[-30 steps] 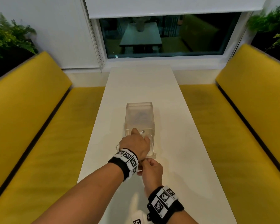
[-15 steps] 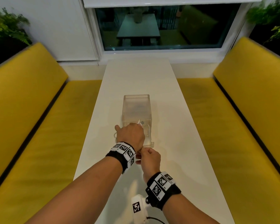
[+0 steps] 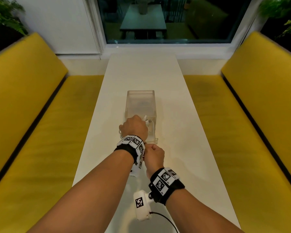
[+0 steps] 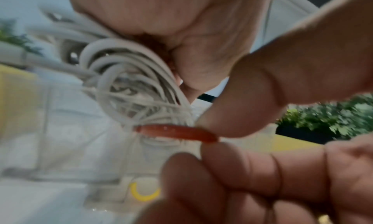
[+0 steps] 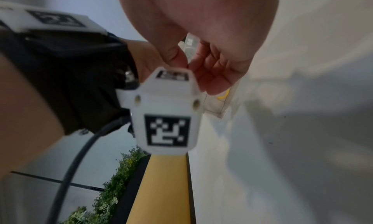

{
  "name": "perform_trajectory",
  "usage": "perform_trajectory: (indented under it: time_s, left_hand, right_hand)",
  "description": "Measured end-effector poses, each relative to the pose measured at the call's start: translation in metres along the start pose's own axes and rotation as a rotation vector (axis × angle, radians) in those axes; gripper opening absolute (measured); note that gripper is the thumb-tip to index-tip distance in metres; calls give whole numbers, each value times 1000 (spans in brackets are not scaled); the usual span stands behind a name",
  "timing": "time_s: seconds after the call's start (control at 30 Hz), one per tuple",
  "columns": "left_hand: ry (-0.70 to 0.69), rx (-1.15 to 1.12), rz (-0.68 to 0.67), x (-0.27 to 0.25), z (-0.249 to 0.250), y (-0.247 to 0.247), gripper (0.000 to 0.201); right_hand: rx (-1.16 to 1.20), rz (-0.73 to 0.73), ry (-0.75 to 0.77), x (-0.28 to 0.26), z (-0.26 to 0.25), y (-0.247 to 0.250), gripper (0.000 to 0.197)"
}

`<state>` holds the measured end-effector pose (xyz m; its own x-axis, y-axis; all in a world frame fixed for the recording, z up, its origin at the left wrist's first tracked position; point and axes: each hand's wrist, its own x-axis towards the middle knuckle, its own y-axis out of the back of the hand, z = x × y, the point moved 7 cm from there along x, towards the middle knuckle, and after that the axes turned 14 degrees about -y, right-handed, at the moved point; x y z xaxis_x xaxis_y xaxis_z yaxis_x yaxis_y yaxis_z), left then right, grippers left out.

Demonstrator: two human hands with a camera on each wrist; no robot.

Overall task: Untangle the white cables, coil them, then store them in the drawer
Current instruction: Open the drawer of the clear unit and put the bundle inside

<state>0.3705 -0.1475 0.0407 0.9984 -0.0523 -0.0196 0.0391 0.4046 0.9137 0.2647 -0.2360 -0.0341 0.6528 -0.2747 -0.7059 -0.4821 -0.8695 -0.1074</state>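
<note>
Moved: since a second ago we have drawn our left hand [image 3: 134, 127] a little nearer ourselves along the drawer [image 3: 151, 132]; our right hand [image 3: 154, 156] keeps its place just behind the left wrist.
Left hand: fingers curled round the coil [image 4: 129, 77] of white cable, which we hold over the open drawer; two plug ends [image 3: 146, 120] stick out past the knuckles.
Right hand: fingers bent in, thumb against forefinger. In the left wrist view they pinch a thin red band [image 4: 175, 132] at the foot of the coil.
Drawer: clear plastic, pulled out toward us from its clear box [image 3: 140, 105], on the white table [image 3: 183, 132]. A yellow ring [image 4: 144, 194] shows low at the drawer's front.
Done: we judge the untangling and coiling finished, as the loops lie neat in our grip.
In hand: the band looks meant to bind the coil; we cannot tell whether it is already round it.
Left: lay the coil inside the drawer, let go, push the drawer shut. Whether another cable already lies inside we cannot tell.
</note>
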Motion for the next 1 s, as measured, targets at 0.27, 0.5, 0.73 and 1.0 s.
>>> perform_trajectory:
  time_s: [0.27, 0.5, 0.73, 1.0]
  left_hand:
    - [-230, -138, 136, -8, 2, 3, 27]
    - [-637, 135, -29, -24, 8, -2, 38]
    - [-763, 348, -233, -20, -2, -9, 53]
    - [-637, -3, -29, -24, -3, -10, 38]
  right_hand:
    - [12, -43, 0, -1, 0, -3, 16]
    - [10, -53, 42, -2, -7, -1, 13]
    - [3, -54, 45, -1, -9, 0, 9]
    - [12, -60, 40, 2, -7, 0, 14]
